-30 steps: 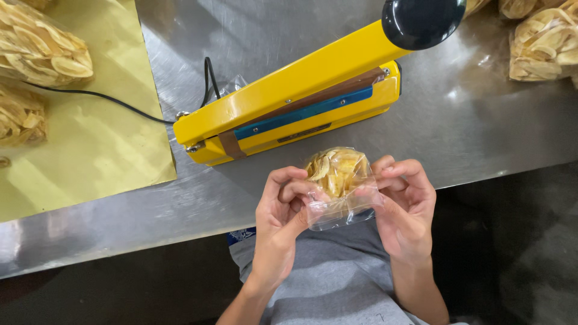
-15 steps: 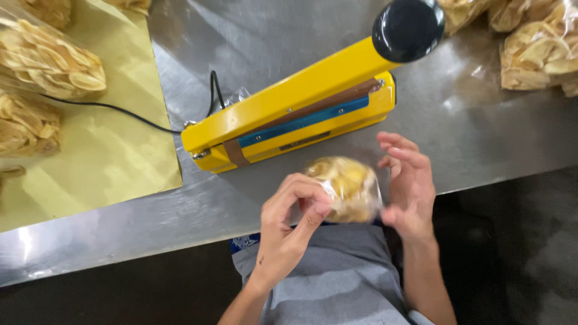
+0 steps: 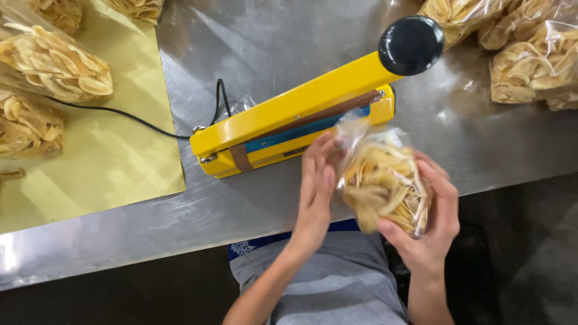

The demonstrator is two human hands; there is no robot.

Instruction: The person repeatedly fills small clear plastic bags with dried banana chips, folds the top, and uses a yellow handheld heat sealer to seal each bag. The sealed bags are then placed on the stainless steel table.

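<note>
A: What's the biggest thing we see?

B: The table (image 3: 253,54). It's shiny metal & fills most of the view. Its near edge runs by our lap.

A: Next?

B: The yellow sheet (image 3: 114,150), flat on the left side of the table. Chip bags (image 3: 57,63) lie on it, w/ more at the top left edge.

A: And in the middle?

B: The sealer (image 3: 289,126). It's long & yellow, w/ a blue strip on its side. Its arm is tilted up, w/ a round black knob (image 3: 411,45) at the high end. A thin black cord (image 3: 129,117) runs from its left end across the sheet.

A: What about top right?

B: A pile of bags (image 3: 530,60), clear plastic, full of pale chips. They sit well apart from our hands.

A: So where's the bag we hold?

B: Our bag (image 3: 382,180) is up off the table, just in front of the sealer's right end. It's clear & full of chips. Its open top points at the sealer & is right by the gap under the arm. We can't tell if it's in the gap.

A: Our hands?

B: Our right hand (image 3: 430,222) is wrapped round the bag from below & the right side, fingers curled, thumb on the front. It grips the bag. Our left hand (image 3: 316,186) is flat & open, fingers straight, w/ the tips on the bag's top left part by the sealer. It presses, no grip.
</note>
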